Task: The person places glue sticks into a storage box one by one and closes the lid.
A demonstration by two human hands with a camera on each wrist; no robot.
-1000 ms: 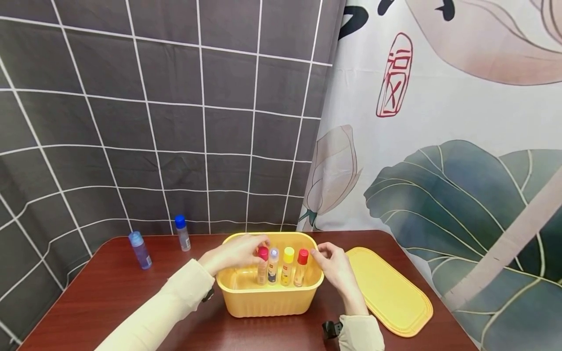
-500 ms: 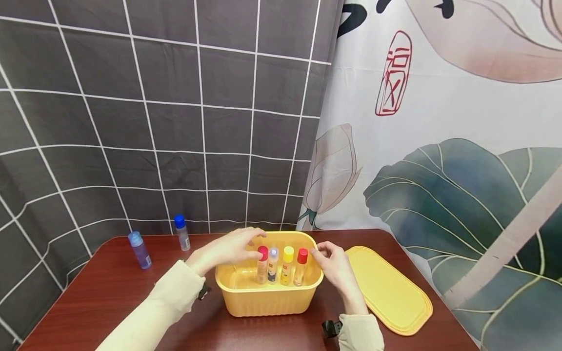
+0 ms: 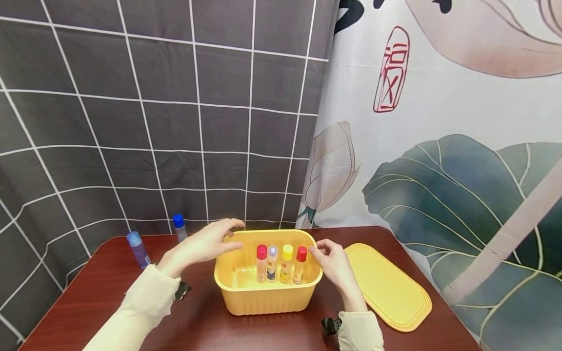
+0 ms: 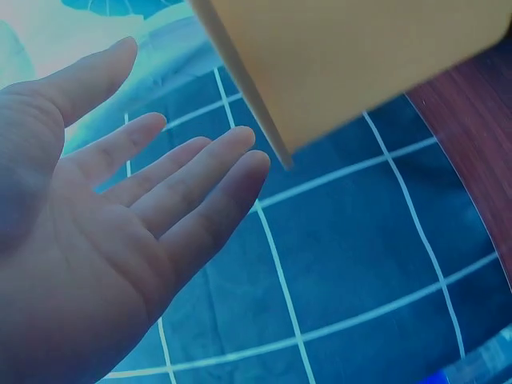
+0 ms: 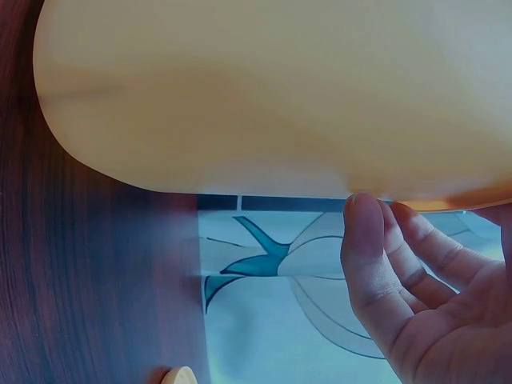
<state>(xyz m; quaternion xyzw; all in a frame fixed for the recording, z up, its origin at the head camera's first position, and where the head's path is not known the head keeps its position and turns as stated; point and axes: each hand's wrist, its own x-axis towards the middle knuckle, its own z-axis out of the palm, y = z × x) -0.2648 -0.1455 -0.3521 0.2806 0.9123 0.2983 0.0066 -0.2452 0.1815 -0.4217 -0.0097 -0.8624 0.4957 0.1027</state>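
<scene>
A yellow plastic storage box [image 3: 268, 300] stands on the table with several small clear bottles upright in a row inside. From left to right these are a pink-red-capped bottle [image 3: 261, 265], a lilac-capped bottle [image 3: 271, 267], a yellow-capped bottle [image 3: 286, 265] and a red-capped bottle [image 3: 300, 267]. Over the box's left end is my left hand [image 3: 199, 248], its fingers spread and the palm bare in the left wrist view. At the opposite end my right hand [image 3: 335, 265] pinches the box's rim between thumb and fingers, as the right wrist view shows.
A yellow lid [image 3: 388, 287] lies flat on the table to the right of the box. At the back left stand a purple-blue bottle [image 3: 139, 252] and a blue-capped clear bottle [image 3: 179, 227], the latter partly behind my left hand. Hanging cloths [image 3: 167, 122] rise behind the table.
My left hand has drawn away leftward from the pink-red-capped bottle, leaving it standing in the box. The right hand has stayed at the rim. The head view has shifted slightly.
</scene>
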